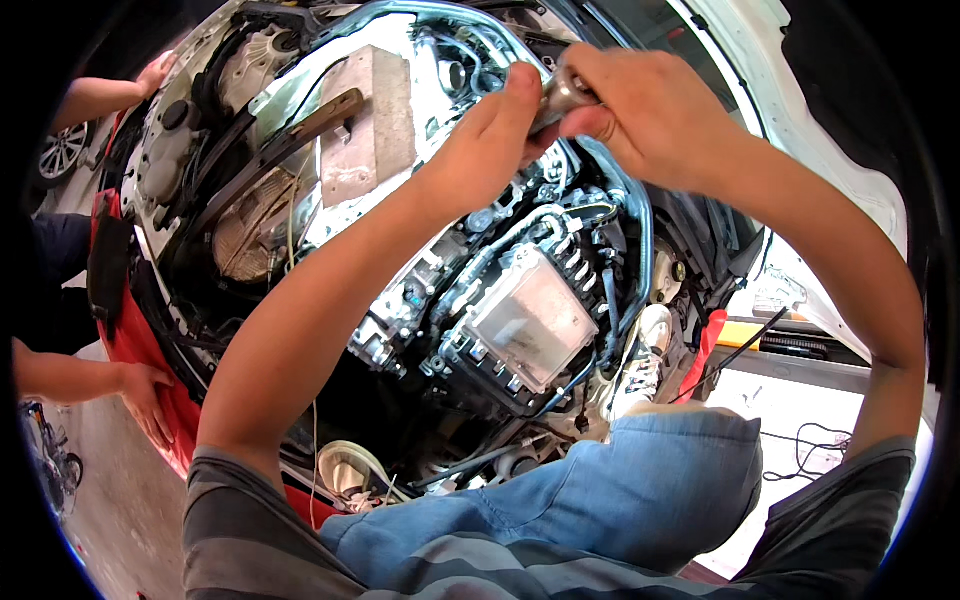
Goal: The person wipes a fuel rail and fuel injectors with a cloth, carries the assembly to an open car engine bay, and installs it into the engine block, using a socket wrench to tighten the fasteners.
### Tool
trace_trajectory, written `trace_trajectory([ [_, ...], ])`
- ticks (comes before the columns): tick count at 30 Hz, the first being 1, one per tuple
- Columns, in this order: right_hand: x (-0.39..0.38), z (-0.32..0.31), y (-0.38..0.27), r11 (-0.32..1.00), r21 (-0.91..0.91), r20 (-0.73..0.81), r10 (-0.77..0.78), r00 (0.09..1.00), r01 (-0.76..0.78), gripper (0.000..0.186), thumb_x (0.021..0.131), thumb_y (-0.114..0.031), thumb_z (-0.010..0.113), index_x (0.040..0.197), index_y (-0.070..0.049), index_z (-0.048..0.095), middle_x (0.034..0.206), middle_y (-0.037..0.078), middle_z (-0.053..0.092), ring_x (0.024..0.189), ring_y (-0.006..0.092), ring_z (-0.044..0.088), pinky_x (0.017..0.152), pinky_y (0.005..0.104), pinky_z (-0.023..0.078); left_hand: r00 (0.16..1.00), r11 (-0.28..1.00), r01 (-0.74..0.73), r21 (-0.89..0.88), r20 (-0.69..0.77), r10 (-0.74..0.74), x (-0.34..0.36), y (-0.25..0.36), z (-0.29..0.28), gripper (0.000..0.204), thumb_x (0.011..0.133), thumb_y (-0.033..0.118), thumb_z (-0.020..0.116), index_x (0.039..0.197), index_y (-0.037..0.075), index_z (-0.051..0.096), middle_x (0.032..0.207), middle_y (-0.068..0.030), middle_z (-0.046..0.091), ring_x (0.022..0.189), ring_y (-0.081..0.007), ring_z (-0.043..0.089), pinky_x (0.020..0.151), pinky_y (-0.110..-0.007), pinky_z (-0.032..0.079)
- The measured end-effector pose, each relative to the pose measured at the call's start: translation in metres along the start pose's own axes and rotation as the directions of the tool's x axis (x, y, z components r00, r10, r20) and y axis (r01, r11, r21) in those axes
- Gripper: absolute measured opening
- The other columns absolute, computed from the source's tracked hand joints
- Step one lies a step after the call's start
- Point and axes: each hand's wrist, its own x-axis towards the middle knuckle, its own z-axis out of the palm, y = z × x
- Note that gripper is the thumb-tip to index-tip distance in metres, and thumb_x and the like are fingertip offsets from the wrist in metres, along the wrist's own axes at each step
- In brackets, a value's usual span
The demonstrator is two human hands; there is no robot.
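Above the far side of the engine bay, my two hands meet around a short, shiny metal piece with a rounded shape. My left hand closes on its left end, thumb pointing up. My right hand wraps its fingers and thumb round the other end. Most of the piece is hidden by the fingers, so its kind cannot be made out. Below the hands lies the engine with its hoses and cables. Closer to me is a black box with a clear, pale cover.
A long dark metal bar crosses the bay at the left, beside a flat grey plate. My white shoes stand among the engine parts. Another person's hands touch the car's left edge, over a red cover. Black cable lies at right.
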Motion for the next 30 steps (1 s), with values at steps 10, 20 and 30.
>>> trace_trajectory([
  [10,0.011,-0.021,0.026,0.901,-0.088,0.163,-0.407,0.899,0.424,0.036,0.075,-0.017,0.069,0.102,-0.005,0.049,0.089,0.014,0.059,0.086,0.035,0.059,0.075,0.0439,0.045,0.995,0.994,0.099,0.037,-0.025,-0.098,-0.001,-0.009,0.014,0.072,0.096,0.061,0.023,0.078,0.001,0.058,0.062,-0.0059,0.05,0.06,-0.0189,0.047,0.062,-0.033,0.041],
  [20,-0.003,-0.012,-0.005,0.868,-0.036,0.309,0.481,0.82,-0.496,0.043,0.097,-0.041,0.047,0.089,0.001,0.053,0.067,0.018,0.056,0.063,0.0343,0.058,0.067,0.0406,0.046,0.889,0.812,0.433,0.392,-0.334,-0.313,-0.166,-0.085,0.071,0.028,0.086,0.01,0.055,0.112,0.0,0.052,0.105,-0.0204,0.051,0.107,-0.0363,0.049,0.095,-0.043,0.038],
  [30,-0.003,-0.03,0.014,0.965,-0.045,0.304,-0.233,0.924,0.258,0.028,0.09,-0.027,0.053,0.104,-0.003,0.051,0.082,0.015,0.056,0.083,0.0338,0.058,0.074,0.0422,0.043,0.856,0.569,0.515,0.641,-0.349,-0.382,-0.123,-0.119,0.012,0.036,0.099,0.021,0.044,0.132,0.005,0.041,0.082,-0.0117,0.063,0.061,-0.0248,0.064,0.058,-0.041,0.055],
])
